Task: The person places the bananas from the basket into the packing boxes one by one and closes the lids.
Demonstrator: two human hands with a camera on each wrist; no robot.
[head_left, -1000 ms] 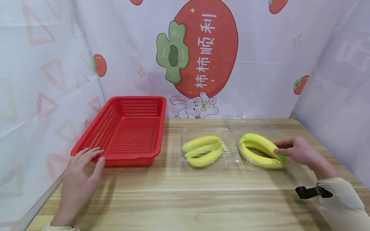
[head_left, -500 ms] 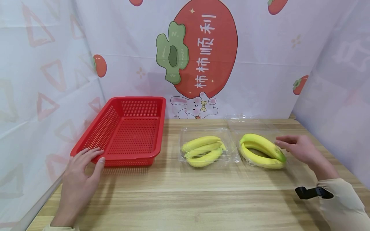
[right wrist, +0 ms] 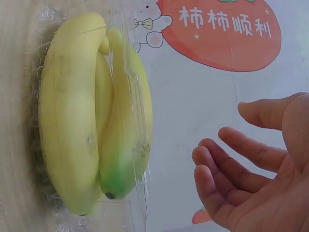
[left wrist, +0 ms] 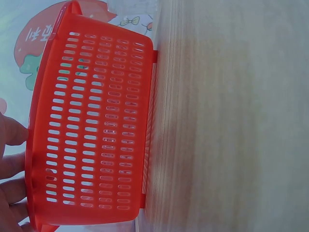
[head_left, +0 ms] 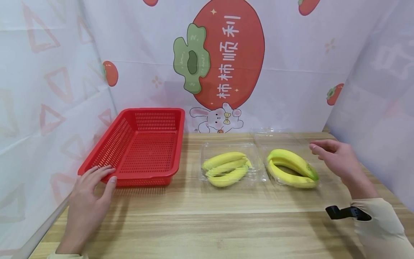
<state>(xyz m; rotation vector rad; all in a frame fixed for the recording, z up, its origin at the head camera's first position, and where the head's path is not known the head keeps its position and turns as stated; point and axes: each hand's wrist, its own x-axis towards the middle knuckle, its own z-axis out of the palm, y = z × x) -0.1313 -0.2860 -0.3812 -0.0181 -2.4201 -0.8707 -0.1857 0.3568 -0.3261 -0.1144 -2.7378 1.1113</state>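
At the near left corner of a red perforated basket [head_left: 150, 153], my left hand [head_left: 90, 201] rests its fingers on the rim; in the left wrist view its fingertips touch the rim [left wrist: 32, 145]. My right hand [head_left: 341, 160] is raised just right of several bananas [head_left: 292, 169] and holds nothing. Those bananas lie in a clear plastic box [head_left: 275, 180], whose transparent lid [head_left: 281, 138] is folded back behind it. In the right wrist view the bananas [right wrist: 67, 111] sit apart from my loosely curved fingers [right wrist: 231, 179].
A second clear box [head_left: 255, 158] with several bananas [head_left: 226, 169] stands between the basket and the right-hand box. The wooden table [head_left: 207, 226] extends in front. A printed cloth wall [head_left: 139, 36] rises behind, with more cloth at both sides.
My right hand has left the bananas, moving up and slightly away from them. The bananas stay in their box. The left hand keeps its place on the basket rim.
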